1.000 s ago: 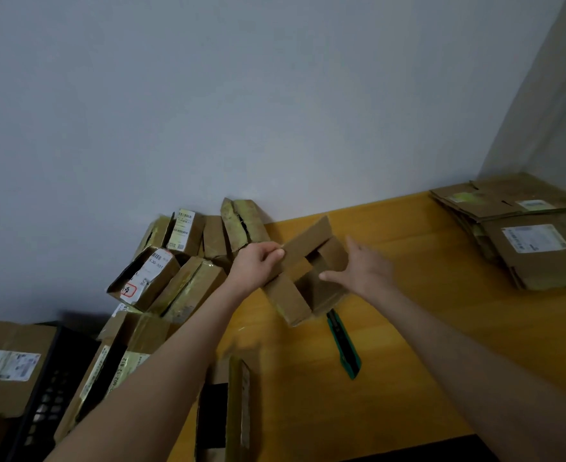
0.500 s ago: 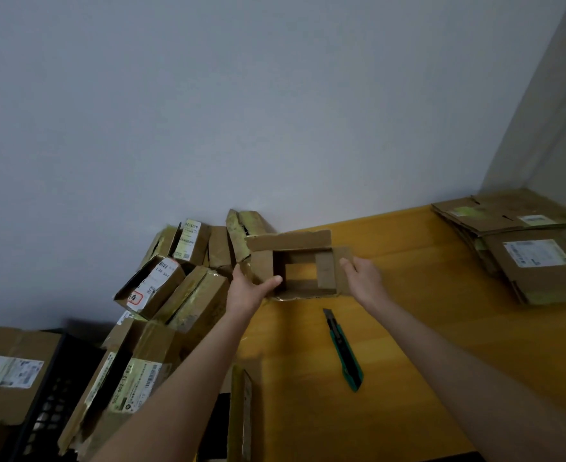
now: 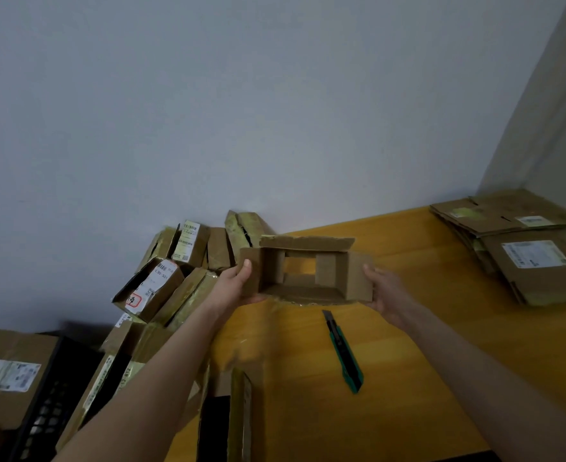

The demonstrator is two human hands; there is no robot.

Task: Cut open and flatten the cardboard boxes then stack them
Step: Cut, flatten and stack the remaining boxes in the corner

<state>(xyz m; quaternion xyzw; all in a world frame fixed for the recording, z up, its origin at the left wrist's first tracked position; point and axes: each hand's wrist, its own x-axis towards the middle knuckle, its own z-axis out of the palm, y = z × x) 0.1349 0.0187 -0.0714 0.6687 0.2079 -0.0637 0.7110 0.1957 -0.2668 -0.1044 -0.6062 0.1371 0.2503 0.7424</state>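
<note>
A small brown cardboard box [image 3: 358, 278] with both ends open is held up above the yellow table [image 3: 408, 361], so I see straight through it. My left hand [image 3: 236, 283] grips its left flap, thumb on the front. My right hand [image 3: 386, 291] grips its right flap. A green utility knife [image 3: 343, 350] lies on the table just below the box, touched by neither hand. A stack of flattened boxes [image 3: 524, 251] lies at the table's far right corner.
A heap of uncut labelled boxes [image 3: 175, 271] leans against the wall at the table's left end. A black crate [image 3: 51, 401] and more boxes [image 3: 5, 375] sit lower left. An upright box [image 3: 240, 415] stands at the table's near edge.
The box turned from tilted to square-on with its flaps spread wide. Both hands shifted to the outer flaps, the right hand moving right. The knife has not moved.
</note>
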